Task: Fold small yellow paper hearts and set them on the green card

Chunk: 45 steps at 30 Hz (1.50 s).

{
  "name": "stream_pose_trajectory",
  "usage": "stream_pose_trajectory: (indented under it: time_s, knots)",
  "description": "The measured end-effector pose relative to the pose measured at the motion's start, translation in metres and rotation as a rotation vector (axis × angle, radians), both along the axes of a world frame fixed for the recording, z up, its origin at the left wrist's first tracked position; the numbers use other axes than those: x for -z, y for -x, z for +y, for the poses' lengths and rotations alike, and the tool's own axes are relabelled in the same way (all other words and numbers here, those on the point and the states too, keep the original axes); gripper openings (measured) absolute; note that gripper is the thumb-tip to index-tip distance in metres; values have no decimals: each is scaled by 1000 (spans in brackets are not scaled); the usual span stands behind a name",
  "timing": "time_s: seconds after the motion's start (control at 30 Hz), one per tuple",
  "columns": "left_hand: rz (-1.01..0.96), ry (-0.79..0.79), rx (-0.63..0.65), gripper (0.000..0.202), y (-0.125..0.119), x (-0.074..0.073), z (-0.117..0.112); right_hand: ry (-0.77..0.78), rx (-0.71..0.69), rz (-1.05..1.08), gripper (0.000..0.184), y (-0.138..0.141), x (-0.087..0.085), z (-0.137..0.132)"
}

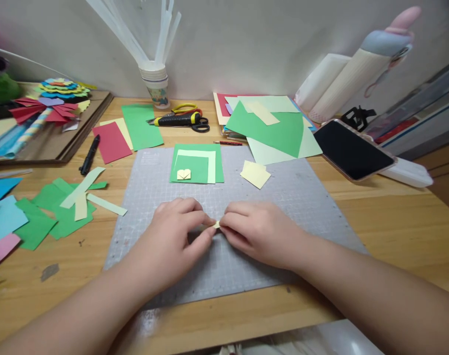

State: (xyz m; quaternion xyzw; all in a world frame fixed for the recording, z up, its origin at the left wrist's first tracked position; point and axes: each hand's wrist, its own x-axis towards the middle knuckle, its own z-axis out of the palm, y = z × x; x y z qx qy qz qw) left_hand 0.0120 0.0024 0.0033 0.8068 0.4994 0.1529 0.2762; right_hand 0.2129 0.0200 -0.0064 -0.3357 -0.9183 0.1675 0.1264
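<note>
My left hand (176, 231) and my right hand (259, 231) meet over the middle of a grey cutting mat (309, 207). Both pinch a tiny pale yellow paper piece (217, 225) between their fingertips; most of it is hidden by the fingers. Farther back on the mat lies a green paper square (219, 165) with a lighter green L-shaped strip and a small pale yellow folded heart (183, 174) on it. Two pale yellow paper squares (255, 173) lie to its right.
Scissors and a cutter (183, 118) lie behind the mat. Coloured sheets (276, 128) are at the back right, a phone (352, 150) to the right, green scraps (57, 209) and a black pen (89, 154) to the left. A cup of sticks (156, 84) stands by the wall.
</note>
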Motion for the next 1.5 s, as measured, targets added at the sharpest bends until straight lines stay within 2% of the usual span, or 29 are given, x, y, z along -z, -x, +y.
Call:
stream_pose_trajectory:
  time_s: [0.07, 0.2, 0.23, 0.3, 0.43, 0.6, 0.9, 1.13, 1.23, 1.33, 1.43, 1.5]
  knots:
    - [-82, 61, -37, 19, -1, -4, 0, 187, 106, 204, 13, 2, 0, 1]
    - [-256, 256, -123, 22, 0, -9, -2, 774, 311, 516, 14, 8, -6, -1]
    - [-298, 307, -143, 23, 1, -9, -3, 880, 329, 544, 15, 9, -8, -1]
    - [-375, 401, -175, 24, 1, -9, -5, 988, 341, 574, 14, 10, -11, -3]
    - [-435, 513, -203, 23, -1, -9, -8, 1057, 331, 603, 13, 9, -13, -6]
    - [-448, 573, -163, 22, -4, -11, -8, 1134, 260, 616, 13, 10, -11, -9]
    - [-502, 608, -176, 22, -5, -11, -13, 936, 151, 536, 15, 10, -9, -12]
    - [-477, 550, -208, 21, -5, -11, -12, 968, 149, 521, 13, 11, -11, -11]
    - [-499, 606, -185, 21, -6, -11, -13, 954, 139, 506, 17, 10, -11, -12]
    - [-545, 630, -172, 21, -6, -11, -15, 1010, 122, 532, 19, 9, -10, -13]
    - [-565, 563, -222, 23, -5, -12, -15, 1063, 143, 581, 15, 8, -10, -14]
    - [-585, 521, -269, 24, -5, -12, -14, 1042, 169, 602, 12, 8, -10, -13]
